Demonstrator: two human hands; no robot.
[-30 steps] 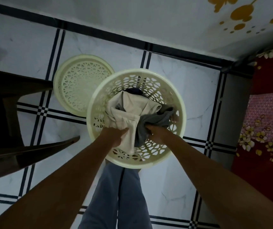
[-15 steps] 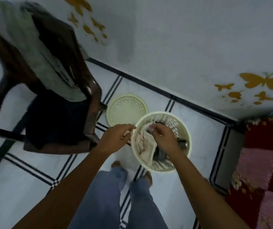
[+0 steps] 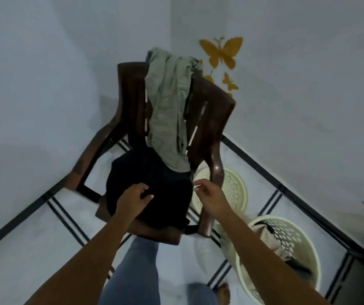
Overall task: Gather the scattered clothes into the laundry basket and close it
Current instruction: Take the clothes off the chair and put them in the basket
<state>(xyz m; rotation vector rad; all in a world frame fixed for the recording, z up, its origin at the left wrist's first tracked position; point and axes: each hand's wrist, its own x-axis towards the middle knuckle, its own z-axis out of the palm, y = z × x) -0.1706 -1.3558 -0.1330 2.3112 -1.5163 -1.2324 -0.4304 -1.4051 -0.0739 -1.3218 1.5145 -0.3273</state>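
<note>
A black garment [image 3: 154, 186] lies on the seat of a dark brown plastic chair [image 3: 211, 119]. An olive-green garment [image 3: 167, 111] hangs over the chair's backrest and reaches down to the seat. My left hand [image 3: 133, 200] is on the black garment, its fingers and thumb curled into the cloth. My right hand [image 3: 211, 197] hovers at the garment's right edge by the armrest, fingers apart and holding nothing. The cream laundry basket [image 3: 308, 247] stands on the floor at the lower right with a beige cloth [image 3: 264, 236] and dark clothes inside. Its round lid [image 3: 236, 190] lies flat on the floor behind the chair's right arm.
The chair stands in a corner of pale walls with yellow butterfly stickers [image 3: 220, 51]. The floor is white tile with black lines [image 3: 62, 214]. My legs in blue jeans [image 3: 137, 267] and a bare foot [image 3: 222, 291] are below, between chair and basket.
Both hands let go of the beige cloth in the basket and moved left to the chair. My view swung from the basket to the chair.
</note>
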